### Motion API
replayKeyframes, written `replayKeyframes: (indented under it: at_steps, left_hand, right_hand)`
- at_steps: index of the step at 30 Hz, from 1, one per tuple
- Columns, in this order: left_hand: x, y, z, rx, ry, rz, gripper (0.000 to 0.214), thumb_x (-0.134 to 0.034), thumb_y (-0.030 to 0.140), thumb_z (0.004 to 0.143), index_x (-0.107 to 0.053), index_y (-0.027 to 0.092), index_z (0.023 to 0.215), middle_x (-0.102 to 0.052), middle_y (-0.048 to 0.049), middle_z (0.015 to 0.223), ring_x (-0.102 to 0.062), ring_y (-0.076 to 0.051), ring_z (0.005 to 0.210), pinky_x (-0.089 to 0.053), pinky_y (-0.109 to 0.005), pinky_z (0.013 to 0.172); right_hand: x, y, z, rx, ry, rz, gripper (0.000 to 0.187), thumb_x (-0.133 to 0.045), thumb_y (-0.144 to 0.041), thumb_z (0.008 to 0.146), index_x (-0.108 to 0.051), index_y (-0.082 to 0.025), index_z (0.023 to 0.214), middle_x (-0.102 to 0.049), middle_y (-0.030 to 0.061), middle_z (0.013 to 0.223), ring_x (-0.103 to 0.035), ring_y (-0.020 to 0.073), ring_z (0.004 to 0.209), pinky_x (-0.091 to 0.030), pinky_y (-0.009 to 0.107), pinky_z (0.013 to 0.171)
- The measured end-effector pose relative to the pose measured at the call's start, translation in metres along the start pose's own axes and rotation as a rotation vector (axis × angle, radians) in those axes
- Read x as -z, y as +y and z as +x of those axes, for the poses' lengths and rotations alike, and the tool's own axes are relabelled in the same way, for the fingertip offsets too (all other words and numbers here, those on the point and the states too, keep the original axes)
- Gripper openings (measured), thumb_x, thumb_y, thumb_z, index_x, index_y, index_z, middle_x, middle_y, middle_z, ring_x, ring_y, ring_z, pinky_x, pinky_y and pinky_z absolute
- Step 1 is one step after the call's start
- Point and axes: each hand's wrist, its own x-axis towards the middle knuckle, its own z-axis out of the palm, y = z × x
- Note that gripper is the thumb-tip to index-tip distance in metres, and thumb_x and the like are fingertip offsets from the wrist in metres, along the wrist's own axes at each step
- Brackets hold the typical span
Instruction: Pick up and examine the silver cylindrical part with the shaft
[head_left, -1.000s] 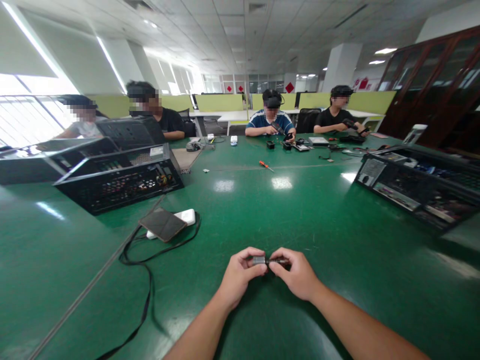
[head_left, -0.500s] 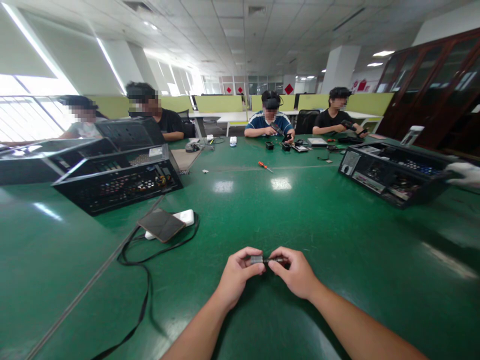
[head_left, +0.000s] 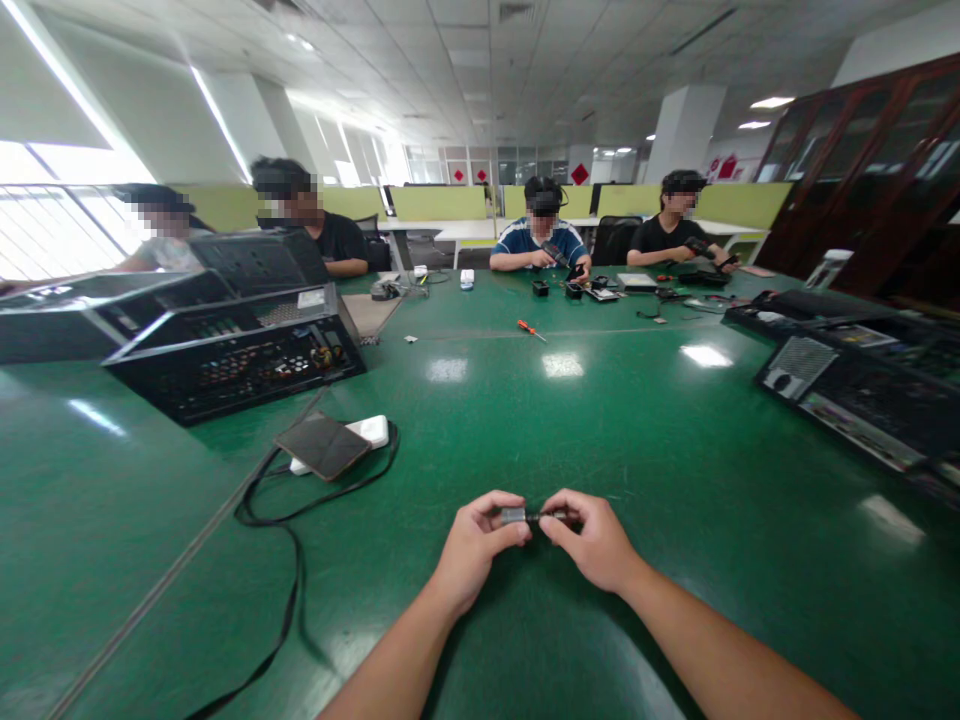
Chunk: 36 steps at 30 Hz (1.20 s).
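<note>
My left hand is closed on a small silver-grey metal cylinder, pinched between thumb and fingers. From its right side a thin dark shaft runs across to my right hand, whose closed thumb and fingers grip the darker far end. Cylinder and shaft lie in one line, level, just over the green table. Whether they are one piece or two fitted parts I cannot tell. My fingertips hide much of both ends.
A phone lies on a white power strip with a black cable at left. Open computer cases stand left and right. An orange screwdriver lies farther off. Several people sit across the table.
The computer case at the right has shifted right and towards me, and the white-gloved hand beside it is out of view. My hands and the metal piece have barely moved.
</note>
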Motion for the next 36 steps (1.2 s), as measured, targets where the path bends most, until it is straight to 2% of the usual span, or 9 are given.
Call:
replayKeyframes:
  at_steps: [20, 36]
  left_hand:
    - [0.0041, 0.0004, 0.0021, -0.028, 0.034, 0.013, 0.032, -0.08, 0.021, 0.07, -0.065, 0.012, 0.097, -0.068, -0.0048, 0.071, -0.062, -0.015, 0.065, -0.047, -0.025, 0.063]
    - [0.0029, 0.0009, 0.0005, -0.031, 0.057, -0.015, 0.031, -0.079, 0.022, 0.07, -0.065, 0.012, 0.095, -0.066, -0.004, 0.071, -0.061, -0.014, 0.063, -0.046, -0.024, 0.06]
  right_hand:
    - [-0.0006, 0.0014, 0.0031, 0.008, -0.005, 0.024, 0.016, -0.059, -0.03, 0.084, -0.066, -0.015, 0.085, -0.061, 0.0005, 0.065, -0.056, 0.0132, 0.059, -0.043, 0.023, 0.057]
    - [0.0029, 0.0068, 0.0055, 0.003, -0.002, 0.067, 0.014, -0.059, -0.028, 0.084, -0.063, -0.014, 0.083, -0.058, 0.0001, 0.063, -0.056, 0.0136, 0.058, -0.042, 0.024, 0.057]
